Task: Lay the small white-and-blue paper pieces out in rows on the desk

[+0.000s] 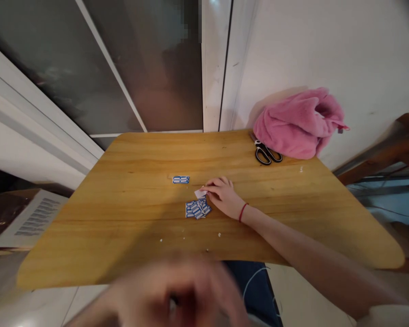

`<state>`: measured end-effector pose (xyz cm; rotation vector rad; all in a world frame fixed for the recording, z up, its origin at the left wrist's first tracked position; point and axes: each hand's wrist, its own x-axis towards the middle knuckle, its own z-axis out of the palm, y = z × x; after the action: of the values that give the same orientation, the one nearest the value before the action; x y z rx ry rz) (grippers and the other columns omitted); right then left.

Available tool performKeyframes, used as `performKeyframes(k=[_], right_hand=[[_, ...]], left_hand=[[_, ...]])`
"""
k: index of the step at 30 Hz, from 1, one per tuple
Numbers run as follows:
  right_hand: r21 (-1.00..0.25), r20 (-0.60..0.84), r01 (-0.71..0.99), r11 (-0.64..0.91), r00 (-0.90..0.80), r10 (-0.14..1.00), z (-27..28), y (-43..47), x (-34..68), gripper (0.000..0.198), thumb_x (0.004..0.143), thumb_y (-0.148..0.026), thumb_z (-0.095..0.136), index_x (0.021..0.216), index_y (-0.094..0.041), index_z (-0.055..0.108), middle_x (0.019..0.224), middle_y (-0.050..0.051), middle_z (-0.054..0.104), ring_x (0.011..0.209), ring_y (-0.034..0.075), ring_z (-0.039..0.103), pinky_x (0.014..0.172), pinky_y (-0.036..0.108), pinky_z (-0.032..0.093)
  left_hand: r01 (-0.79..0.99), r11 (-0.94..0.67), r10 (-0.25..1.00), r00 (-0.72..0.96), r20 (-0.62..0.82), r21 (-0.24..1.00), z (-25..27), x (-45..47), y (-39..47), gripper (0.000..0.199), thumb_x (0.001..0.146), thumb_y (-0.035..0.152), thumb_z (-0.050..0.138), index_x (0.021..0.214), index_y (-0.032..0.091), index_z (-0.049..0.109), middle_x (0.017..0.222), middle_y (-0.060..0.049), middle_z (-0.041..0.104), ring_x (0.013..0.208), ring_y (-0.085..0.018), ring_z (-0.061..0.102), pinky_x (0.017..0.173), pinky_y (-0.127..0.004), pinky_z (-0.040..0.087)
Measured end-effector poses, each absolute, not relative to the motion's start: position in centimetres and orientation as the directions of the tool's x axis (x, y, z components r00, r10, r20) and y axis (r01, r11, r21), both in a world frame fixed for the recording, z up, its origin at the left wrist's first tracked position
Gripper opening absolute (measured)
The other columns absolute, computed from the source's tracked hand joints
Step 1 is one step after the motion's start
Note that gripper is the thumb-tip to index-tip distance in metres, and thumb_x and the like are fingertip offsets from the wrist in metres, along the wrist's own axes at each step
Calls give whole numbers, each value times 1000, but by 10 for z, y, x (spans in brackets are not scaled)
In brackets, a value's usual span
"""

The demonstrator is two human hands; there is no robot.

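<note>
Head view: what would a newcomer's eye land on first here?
The pink cloth, bunched at the far right corner of the table, would probably draw the eye first, with scissors beside it. Next comes the left hand, large and blurred at the bottom edge. Near the table's middle, the right hand pinches a white slip by a pile of blue-and-white cards.

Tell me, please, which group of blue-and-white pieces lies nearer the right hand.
The messy, overlapping pile, close beside the right hand; the neatly aligned group lies farther away.
</note>
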<state>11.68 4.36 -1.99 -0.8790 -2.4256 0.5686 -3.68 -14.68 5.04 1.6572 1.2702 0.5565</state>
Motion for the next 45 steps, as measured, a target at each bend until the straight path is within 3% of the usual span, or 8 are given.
performKeyframes(k=[4,8,11,14,21,30,35,45], right_hand=[[-517,328,465,718,-667,669,-21,45,118,36,87,-11,43,114,-23,64,110,7,61,102,23,45,86,41,36],[-420,405,442,793,-690,599,-11,42,122,50,83,-7,39,131,-18,51,125,9,53,105,23,42,90,42,35],[-257,383,424,868,-780,494,-4,39,124,59,79,-6,39,138,-15,42,136,7,48,109,25,39,96,45,29],[-179,354,384,906,-834,423,-4,37,125,50,84,-11,39,134,-13,47,135,5,50,110,26,36,100,47,24],[-317,307,278,907,-875,375,-7,39,126,33,90,-20,43,118,-15,61,124,5,60,106,23,40,96,43,27],[-542,298,241,805,-841,452,13,39,135,37,98,-29,32,123,-22,58,126,4,57,108,20,44,95,39,31],[-547,255,206,811,-882,396,13,33,137,34,97,-30,36,115,-22,64,117,5,63,107,20,45,97,42,28],[-533,253,151,832,-910,327,9,30,132,27,92,-29,47,107,-20,67,109,5,67,106,22,43,93,41,30]], left_hand=[[724,-105,992,126,19,682,55,-83,-31,27,80,45,55,100,27,59,79,0,55,76,-17,50,71,-29,42],[852,-170,982,105,156,494,34,-126,32,27,74,36,67,94,21,59,94,-3,56,95,-20,48,90,-36,36],[866,-154,985,96,146,476,13,-137,36,23,77,36,65,93,20,60,92,-4,54,94,-20,48,91,-36,35],[863,-137,986,73,148,486,0,-137,32,22,78,35,65,93,20,60,92,-3,52,93,-20,47,89,-35,36],[876,-151,985,92,149,458,-9,-136,37,18,76,29,66,89,18,59,87,-3,48,90,-20,45,86,-35,36],[711,-164,986,104,129,684,-9,-132,32,16,75,23,63,81,19,49,80,1,49,78,-15,45,74,-29,37],[596,-127,992,69,107,793,-11,-129,30,20,73,21,62,83,20,44,78,3,47,72,-12,45,69,-26,38],[527,-117,993,73,92,842,-3,-126,28,16,74,29,64,84,19,56,80,1,62,76,-13,56,74,-28,43]])
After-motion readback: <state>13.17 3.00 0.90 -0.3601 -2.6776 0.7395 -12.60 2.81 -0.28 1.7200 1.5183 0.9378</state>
